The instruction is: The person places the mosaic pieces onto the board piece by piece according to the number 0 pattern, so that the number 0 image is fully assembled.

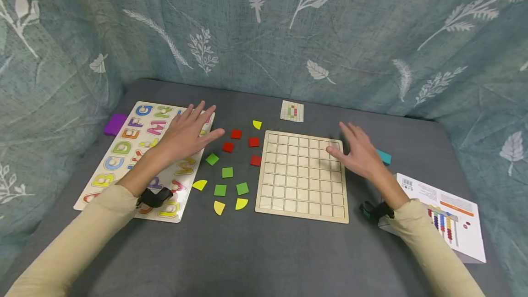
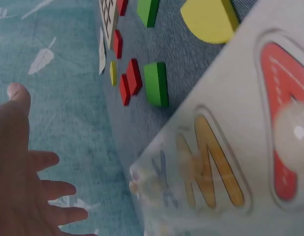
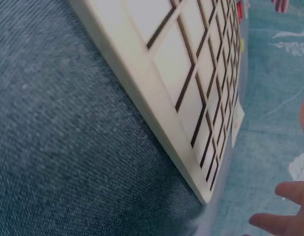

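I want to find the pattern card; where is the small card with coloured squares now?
In the head view, the small card lies on the grey table just behind the wooden grid board, near its far left corner, to the right of the yellow quarter piece.

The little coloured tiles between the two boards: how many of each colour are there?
Red square tiles: 4
Green square tiles: 4
Yellow quarter-circle tiles: 4
Total: 12 loose tiles on the grey cloth.

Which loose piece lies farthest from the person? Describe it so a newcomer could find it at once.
Start at the wooden grid board in the middle of the grey table. Just off its far left corner, left of the small pattern card, lies a yellow quarter-circle piece. It sits alone beyond the red squares.
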Demonstrator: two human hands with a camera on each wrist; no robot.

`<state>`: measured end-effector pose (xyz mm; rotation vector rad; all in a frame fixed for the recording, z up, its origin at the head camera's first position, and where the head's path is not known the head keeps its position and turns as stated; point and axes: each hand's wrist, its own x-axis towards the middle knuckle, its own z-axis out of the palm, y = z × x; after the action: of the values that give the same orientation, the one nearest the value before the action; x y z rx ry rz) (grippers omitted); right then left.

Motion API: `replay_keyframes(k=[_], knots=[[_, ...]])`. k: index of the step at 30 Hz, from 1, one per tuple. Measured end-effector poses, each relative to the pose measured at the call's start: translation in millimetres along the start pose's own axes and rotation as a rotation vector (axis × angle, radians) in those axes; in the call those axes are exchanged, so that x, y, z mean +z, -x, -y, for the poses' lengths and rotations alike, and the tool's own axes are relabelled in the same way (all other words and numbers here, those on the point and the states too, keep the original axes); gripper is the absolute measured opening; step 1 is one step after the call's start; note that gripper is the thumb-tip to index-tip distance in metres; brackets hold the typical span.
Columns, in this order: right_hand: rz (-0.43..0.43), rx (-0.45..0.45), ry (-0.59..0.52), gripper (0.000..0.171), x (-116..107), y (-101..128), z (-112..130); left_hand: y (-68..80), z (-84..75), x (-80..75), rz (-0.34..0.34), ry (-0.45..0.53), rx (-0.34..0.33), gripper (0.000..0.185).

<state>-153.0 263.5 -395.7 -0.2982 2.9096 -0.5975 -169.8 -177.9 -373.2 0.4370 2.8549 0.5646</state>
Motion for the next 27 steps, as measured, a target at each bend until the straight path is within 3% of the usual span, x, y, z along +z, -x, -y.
replay_keyframes(k=[8, 15, 20, 27], knots=[[0.011, -0.078, -0.125, 0.083, 1.2, -4.3, -10.0, -20.3, -16.8, 13.4, 0.01, 0.029, 0.068, 0.082], [0.062, -0.149, -0.191, 0.064, 0.4, -4.9, -21.6, -35.8, -34.3, 24.8, -0.008, 0.143, 0.116, 0.076], [0.122, -0.174, -0.215, 0.053, 1.6, -4.7, -23.9, -46.9, -43.7, 30.6, 0.02, 0.139, 0.144, 0.07], [0.15, -0.178, -0.239, 0.053, 3.9, -3.4, -23.8, -54.1, -52.9, 38.4, 0.001, 0.134, 0.131, 0.063]])
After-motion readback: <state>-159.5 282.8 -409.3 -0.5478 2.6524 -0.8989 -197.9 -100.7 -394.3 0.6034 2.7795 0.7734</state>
